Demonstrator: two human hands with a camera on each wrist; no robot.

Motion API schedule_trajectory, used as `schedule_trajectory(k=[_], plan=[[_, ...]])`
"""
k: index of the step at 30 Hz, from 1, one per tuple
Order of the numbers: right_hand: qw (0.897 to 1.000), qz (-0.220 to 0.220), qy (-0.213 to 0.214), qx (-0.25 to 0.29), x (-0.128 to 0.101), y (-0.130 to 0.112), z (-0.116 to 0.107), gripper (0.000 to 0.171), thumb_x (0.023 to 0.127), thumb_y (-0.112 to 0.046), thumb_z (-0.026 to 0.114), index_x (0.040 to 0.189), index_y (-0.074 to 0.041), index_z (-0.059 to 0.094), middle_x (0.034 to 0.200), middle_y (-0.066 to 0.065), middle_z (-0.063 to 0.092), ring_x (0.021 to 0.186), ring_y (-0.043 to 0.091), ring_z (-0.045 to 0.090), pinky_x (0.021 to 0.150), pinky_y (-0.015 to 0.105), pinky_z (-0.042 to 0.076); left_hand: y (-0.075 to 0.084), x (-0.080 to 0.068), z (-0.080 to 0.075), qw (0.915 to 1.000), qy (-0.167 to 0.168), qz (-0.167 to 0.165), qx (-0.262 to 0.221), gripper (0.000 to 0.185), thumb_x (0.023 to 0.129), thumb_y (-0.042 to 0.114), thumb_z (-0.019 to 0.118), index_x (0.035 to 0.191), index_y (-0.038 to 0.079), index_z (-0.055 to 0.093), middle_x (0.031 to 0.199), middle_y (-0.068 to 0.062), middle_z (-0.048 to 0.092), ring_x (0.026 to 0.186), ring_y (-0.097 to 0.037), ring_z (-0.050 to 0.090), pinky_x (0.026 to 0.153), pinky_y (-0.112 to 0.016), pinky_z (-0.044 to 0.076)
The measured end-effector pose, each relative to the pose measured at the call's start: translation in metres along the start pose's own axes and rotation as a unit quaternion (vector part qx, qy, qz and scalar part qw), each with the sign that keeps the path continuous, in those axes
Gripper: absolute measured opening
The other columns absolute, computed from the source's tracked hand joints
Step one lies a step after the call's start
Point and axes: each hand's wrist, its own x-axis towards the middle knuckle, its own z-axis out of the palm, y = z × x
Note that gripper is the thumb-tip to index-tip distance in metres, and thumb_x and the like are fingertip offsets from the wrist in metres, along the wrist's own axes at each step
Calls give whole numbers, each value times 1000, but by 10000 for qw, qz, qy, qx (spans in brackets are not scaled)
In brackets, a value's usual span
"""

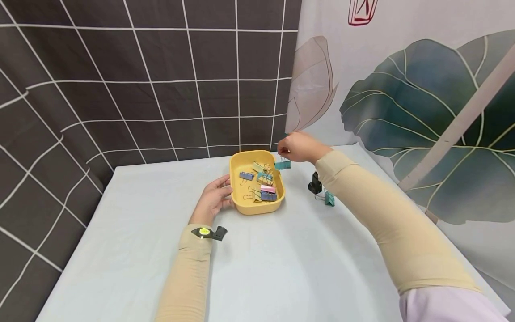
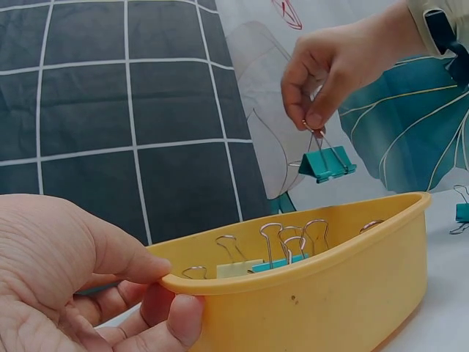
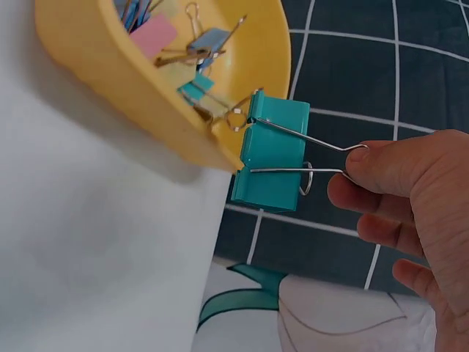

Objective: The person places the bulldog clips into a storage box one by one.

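Observation:
A yellow tray sits on the white table and holds several coloured binder clips. My left hand grips the tray's near left rim with thumb and fingers. My right hand pinches the wire handles of a teal binder clip, which hangs in the air just above the tray's far right edge.
A black binder clip and another teal clip lie on the table right of the tray, under my right forearm. A dark grid cloth and a leaf-print sheet hang behind the table.

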Motion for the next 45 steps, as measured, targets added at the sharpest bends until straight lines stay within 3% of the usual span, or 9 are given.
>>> schedule_trajectory(k=[8,28,45], plan=[[9995,-303,52,-34,13,-14,1,10,94,-12,68,96,-10,77,86,0,72,79,21,60,83,39,54,0,1,-2,10000,-14,6,25,60,95,-3,60,151,14,47,142,-6,51,108,-24,61,66,-26,60],[9991,-393,-93,85,33,-39,8,8,95,-16,67,94,-12,75,86,-1,71,79,18,59,88,35,54,0,2,-1,10000,-31,-29,-75,60,95,-5,59,152,14,46,140,-6,51,118,-29,58,67,-27,61],[9985,-522,125,141,30,-39,6,12,93,-11,63,92,-10,75,82,1,69,72,17,57,75,33,54,-1,1,-1,10000,-70,-7,-48,60,96,-5,59,152,11,45,142,-8,50,108,-25,61,63,-26,60]])
